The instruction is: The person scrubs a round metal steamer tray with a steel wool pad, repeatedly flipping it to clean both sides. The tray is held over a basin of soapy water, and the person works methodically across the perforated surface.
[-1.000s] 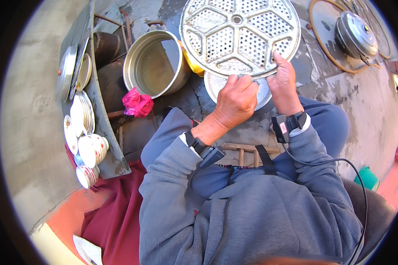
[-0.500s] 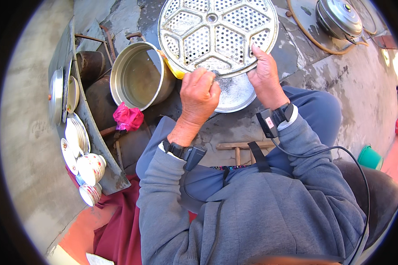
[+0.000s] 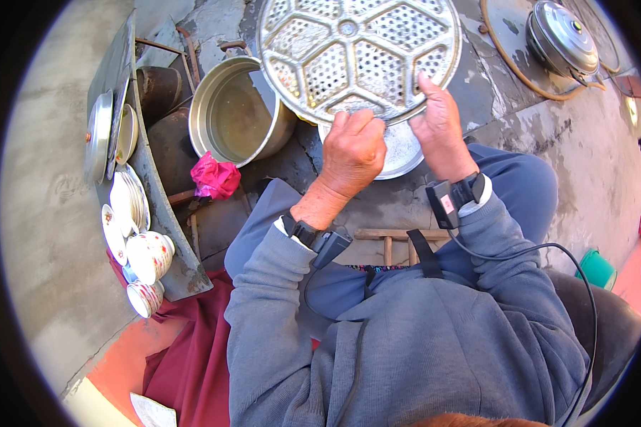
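Note:
A round metal steamer rack, pierced with small holes between raised ribs, is held up in front of me at the top of the view. My right hand grips its near right rim, thumb lying on the upper face. Against the near edge of the rack rests my left hand, its fingers curled closed; what they hold, if anything, is hidden. Beneath the rack, a shallow light metal basin shows only in part.
Left of the rack stands a deep metal pot with water in it. A pink cloth or bag hangs near it. Patterned bowls and plates line a board at left. A lidded pot is far right.
My left hand has shifted slightly right along the rack's near edge. The whole scene, rack included, sits a little further right in view.

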`<state>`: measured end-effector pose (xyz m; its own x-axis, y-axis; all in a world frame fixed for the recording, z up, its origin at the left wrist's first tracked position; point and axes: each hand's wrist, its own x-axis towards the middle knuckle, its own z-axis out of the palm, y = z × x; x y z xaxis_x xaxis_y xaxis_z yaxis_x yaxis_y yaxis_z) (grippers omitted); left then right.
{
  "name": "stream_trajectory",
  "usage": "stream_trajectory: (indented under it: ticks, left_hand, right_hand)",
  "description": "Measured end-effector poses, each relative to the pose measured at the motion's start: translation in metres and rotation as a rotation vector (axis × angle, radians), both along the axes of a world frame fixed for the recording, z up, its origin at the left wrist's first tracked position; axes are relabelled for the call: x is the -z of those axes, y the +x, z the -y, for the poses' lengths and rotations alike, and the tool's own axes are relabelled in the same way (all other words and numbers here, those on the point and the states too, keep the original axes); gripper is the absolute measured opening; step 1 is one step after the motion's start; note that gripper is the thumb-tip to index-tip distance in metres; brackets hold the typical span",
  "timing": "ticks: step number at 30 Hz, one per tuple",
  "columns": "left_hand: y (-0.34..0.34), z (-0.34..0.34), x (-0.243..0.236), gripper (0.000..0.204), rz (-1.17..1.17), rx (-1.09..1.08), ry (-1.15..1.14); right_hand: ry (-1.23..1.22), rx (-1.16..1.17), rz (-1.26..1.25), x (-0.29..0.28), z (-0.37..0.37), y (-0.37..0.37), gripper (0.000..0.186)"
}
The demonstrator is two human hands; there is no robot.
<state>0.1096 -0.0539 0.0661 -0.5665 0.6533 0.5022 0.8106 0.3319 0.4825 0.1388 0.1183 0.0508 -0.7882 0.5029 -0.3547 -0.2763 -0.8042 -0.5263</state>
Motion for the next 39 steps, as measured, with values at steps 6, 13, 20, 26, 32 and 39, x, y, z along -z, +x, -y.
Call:
stream_trajectory:
  ticks: [6, 13, 20, 26, 32, 39]
  left_hand:
    - [-0.059, 0.044, 0.019, 0.013, -0.042, -0.202, -0.039]
    - [-0.04, 0.024, 0.0, 0.012, -0.026, -0.285, -0.033]
    - [-0.047, 0.029, 0.005, 0.011, -0.058, -0.252, 0.003]
    - [-0.019, 0.009, -0.006, 0.012, -0.041, -0.104, -0.043]
    - [-0.035, 0.018, -0.017, 0.013, -0.033, -0.273, -0.008]
    - [-0.018, 0.009, 0.002, 0.011, -0.052, -0.058, -0.074]
  right_hand:
    - [0.043, 0.041, -0.004, -0.009, -0.008, 0.0, 0.037]
    - [0.047, 0.035, 0.041, -0.014, -0.009, -0.001, 0.035]
    - [0.059, 0.045, 0.046, -0.015, -0.011, 0.0, 0.035]
    - [0.033, 0.031, 0.048, -0.01, -0.006, -0.004, 0.035]
    - [0.01, 0.05, 0.05, -0.012, -0.011, -0.003, 0.034]
    - [0.018, 0.003, 0.027, -0.011, -0.003, -0.004, 0.032]
